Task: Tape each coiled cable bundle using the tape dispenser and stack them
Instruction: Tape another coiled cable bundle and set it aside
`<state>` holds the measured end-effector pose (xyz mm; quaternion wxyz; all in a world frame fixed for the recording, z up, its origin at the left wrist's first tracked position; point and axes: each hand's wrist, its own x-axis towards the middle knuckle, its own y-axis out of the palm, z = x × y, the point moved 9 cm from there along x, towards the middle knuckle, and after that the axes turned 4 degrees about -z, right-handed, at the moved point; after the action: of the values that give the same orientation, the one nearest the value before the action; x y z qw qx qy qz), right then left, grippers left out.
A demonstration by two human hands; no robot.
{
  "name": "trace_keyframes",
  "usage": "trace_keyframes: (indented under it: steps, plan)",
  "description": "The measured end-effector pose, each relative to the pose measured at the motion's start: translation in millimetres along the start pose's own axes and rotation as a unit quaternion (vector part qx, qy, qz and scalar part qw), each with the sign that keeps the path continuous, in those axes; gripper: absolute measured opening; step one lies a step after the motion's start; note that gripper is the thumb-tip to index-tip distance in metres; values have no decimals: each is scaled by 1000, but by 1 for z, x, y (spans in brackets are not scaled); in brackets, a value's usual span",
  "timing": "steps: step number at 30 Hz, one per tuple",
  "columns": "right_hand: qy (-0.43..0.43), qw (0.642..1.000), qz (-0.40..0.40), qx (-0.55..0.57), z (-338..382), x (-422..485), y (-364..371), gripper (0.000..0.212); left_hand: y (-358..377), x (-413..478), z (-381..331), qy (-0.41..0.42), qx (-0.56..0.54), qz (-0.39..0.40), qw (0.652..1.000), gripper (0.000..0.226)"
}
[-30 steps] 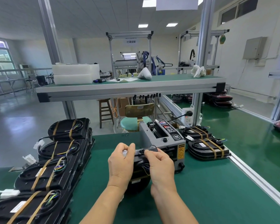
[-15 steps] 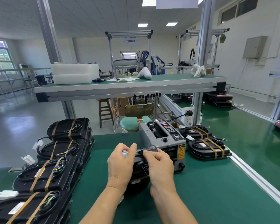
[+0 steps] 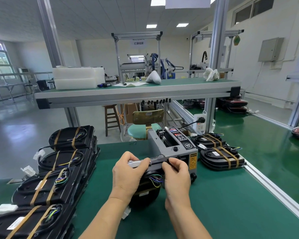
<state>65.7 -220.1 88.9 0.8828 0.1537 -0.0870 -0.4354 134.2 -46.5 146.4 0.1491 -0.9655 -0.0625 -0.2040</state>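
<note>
left hand (image 3: 128,171) and right hand (image 3: 177,176) each pinch one end of a tape (image 3: 142,162) strip, thumb and curled fingers closed on it. the strip is stretched level between them, right at the dispenser (image 3: 176,145) mouth. just under it, between the wrists, a black coiled bundle (image 3: 148,194) rests on the green table (image 3: 231,204), with coloured wires (image 3: 154,180) showing at its 3 o'clock side. at 9 o'clock of the hands, taped bundles sit in stacks (image 3: 59,180). at 2 o'clock, just beside the dispenser, lies a taped pair (image 3: 219,156).
</note>
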Motion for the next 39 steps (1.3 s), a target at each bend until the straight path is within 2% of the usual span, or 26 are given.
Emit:
trace_keyframes:
  steps: [4, 7, 9, 12, 17, 21, 24, 28, 31, 32, 34, 37, 39]
  plan:
    - [-1, 1000, 29, 11, -3, -3, 3, 16, 5, 5, -16, 86, 110, 54, 989, 35]
    - [4, 999, 27, 28, -8, -6, 5, 16, 17, 9, -32, 164, 249, 130, 946, 25]
    - [28, 998, 33, 47, -14, -7, 7, 18, 26, 13, -37, 180, 310, 187, 915, 26]
    - [66, 995, 11, 71, -23, 1, 0, 22, 33, 19, -40, 195, 333, 230, 893, 33]
    - [117, 986, -112, 47, -41, 38, -45, 14, 36, 20, -43, 233, 345, 238, 878, 38]
    - [153, 983, -102, 8, -51, 60, -49, 11, 42, 17, -42, 215, 362, 262, 868, 29]
    - [170, 980, -98, -8, -51, 67, -46, 14, 49, 15, -42, 212, 409, 263, 848, 22]
    - [190, 976, -103, -14, -50, 73, -45, 16, 59, 7, -43, 226, 435, 263, 831, 40]
    - [198, 974, -105, -24, -48, 74, -44, 15, 60, 5, -42, 243, 465, 247, 815, 74]
    - [198, 974, -107, -28, -48, 74, -44, 15, 61, 5, -42, 248, 470, 248, 810, 79]
    - [197, 973, -110, -39, -47, 74, -45, 14, 62, 5, -44, 249, 468, 253, 809, 69]
    - [186, 973, -117, -71, -43, 74, -45, 14, 62, 4, -49, 228, 454, 252, 824, 37]
    - [170, 973, -115, -105, -36, 73, -43, 19, 60, 2, -52, 220, 441, 248, 834, 30]
